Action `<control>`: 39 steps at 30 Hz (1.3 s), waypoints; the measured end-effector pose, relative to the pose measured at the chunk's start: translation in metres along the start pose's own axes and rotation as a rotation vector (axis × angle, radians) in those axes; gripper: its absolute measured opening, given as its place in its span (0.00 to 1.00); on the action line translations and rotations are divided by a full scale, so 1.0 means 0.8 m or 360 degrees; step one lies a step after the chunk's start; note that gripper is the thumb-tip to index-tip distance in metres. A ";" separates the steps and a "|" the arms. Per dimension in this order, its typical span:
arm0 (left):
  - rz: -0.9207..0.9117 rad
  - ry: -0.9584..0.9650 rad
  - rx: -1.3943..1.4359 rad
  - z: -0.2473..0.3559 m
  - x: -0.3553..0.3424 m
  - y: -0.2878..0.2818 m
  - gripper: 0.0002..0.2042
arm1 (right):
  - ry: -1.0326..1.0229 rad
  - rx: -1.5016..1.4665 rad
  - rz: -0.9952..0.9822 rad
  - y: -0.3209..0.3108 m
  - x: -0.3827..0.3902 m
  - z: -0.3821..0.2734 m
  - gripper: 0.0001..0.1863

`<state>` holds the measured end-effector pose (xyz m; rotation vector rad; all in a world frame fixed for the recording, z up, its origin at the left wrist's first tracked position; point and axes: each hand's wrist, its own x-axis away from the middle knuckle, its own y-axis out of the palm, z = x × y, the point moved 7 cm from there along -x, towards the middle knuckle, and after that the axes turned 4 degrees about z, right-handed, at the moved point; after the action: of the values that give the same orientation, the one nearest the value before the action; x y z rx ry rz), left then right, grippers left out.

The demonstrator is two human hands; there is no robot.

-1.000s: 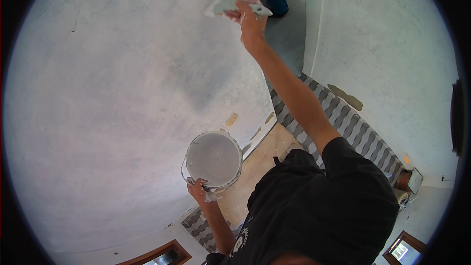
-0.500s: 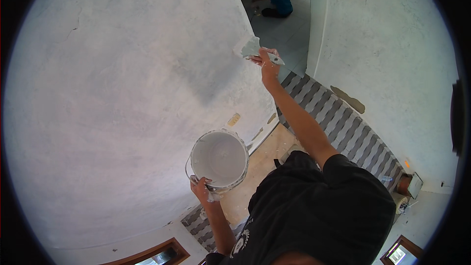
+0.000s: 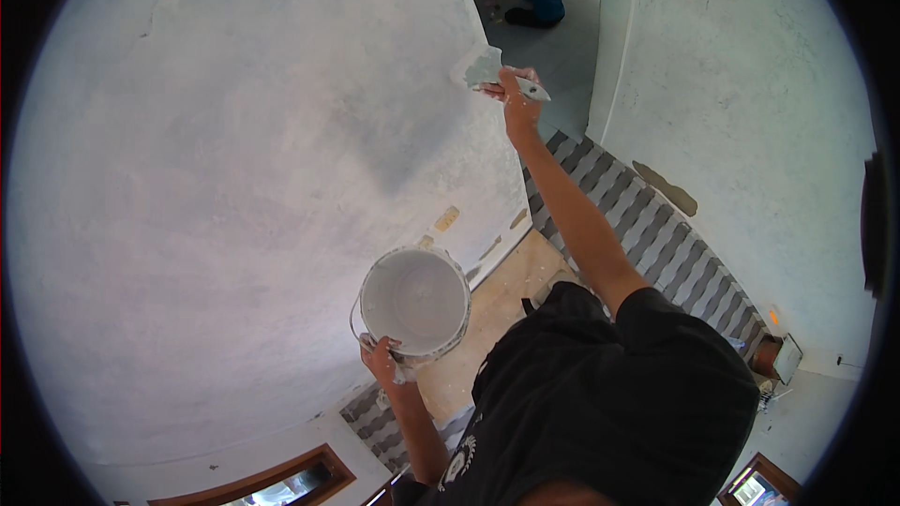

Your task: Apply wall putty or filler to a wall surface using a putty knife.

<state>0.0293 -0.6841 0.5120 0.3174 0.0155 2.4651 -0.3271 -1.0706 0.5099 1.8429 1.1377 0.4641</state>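
1. The right hand (image 3: 518, 105) is raised at full reach, its grip closed round the handle of a wide scraper (image 3: 489, 73); the blade lies flat against the pale wall (image 3: 234, 178), pointing up and left of the fist, long edge roughly across the arm's line.
2. The left hand (image 3: 382, 358) sits low, grip closed at the near rim of a white bucket (image 3: 414, 301) (mouth open upward), well below the scraper.
3. The blade is near the wall's right edge, where a doorway (image 3: 562, 28) opens; plenty of bare wall lies to the left, and striped floor (image 3: 647, 225) below.
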 end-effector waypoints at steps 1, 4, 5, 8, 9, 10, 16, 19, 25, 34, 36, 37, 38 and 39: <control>0.0033 -0.0012 0.0060 0.006 0.005 0.009 0.08 | -0.0015 -0.0037 -0.0021 -0.006 0.003 0.005 0.08; 0.0055 0.0000 0.0108 0.002 0.002 0.003 0.08 | 0.0055 0.0125 -0.0018 -0.010 0.009 0.006 0.07; 0.0024 0.0015 0.0085 -0.001 -0.002 0.000 0.08 | 0.0060 0.0134 -0.0020 -0.002 0.008 -0.001 0.07; -0.0058 0.0042 0.0059 -0.005 -0.010 -0.003 0.08 | -0.0111 0.0101 -0.0176 0.027 0.013 -0.019 0.09; -0.0056 0.0024 0.0055 -0.004 -0.008 -0.006 0.08 | -0.0072 0.0087 -0.0107 0.022 0.017 -0.008 0.08; -0.0058 0.0010 0.0043 -0.002 -0.006 -0.007 0.08 | -0.0034 0.0072 -0.0037 0.013 0.020 -0.002 0.08; -0.0046 -0.0032 0.0076 0.007 0.001 0.010 0.08 | -0.0126 0.0035 -0.0154 0.042 0.022 -0.020 0.11; -0.0063 -0.0047 0.0056 0.007 0.002 0.009 0.07 | -0.0078 0.0116 -0.0031 -0.001 0.027 0.018 0.12; -0.0051 -0.0056 0.0084 -0.001 -0.004 -0.003 0.09 | -0.0107 0.0062 -0.0194 0.043 0.027 -0.011 0.12; -0.0002 -0.0077 0.0094 -0.003 0.002 0.000 0.08 | -0.0110 0.0019 -0.0146 0.048 0.027 -0.012 0.13; -0.0021 -0.0068 0.0103 -0.001 0.004 0.002 0.08 | -0.0157 0.0058 -0.0113 0.048 0.030 -0.004 0.11; -0.0028 -0.0058 0.0093 -0.001 0.004 0.002 0.08 | -0.0200 0.0097 -0.0087 0.046 0.033 -0.002 0.09; -0.0019 -0.0044 0.0095 -0.002 0.004 0.001 0.09 | -0.0104 0.0007 -0.0012 0.032 0.044 0.013 0.08; -0.0016 -0.0046 0.0106 -0.005 0.003 0.002 0.09 | -0.0104 0.0009 -0.0023 0.014 0.044 0.027 0.08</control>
<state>0.0254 -0.6840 0.5088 0.3806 0.0870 2.4537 -0.2888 -1.0531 0.5033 1.8405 1.1085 0.3899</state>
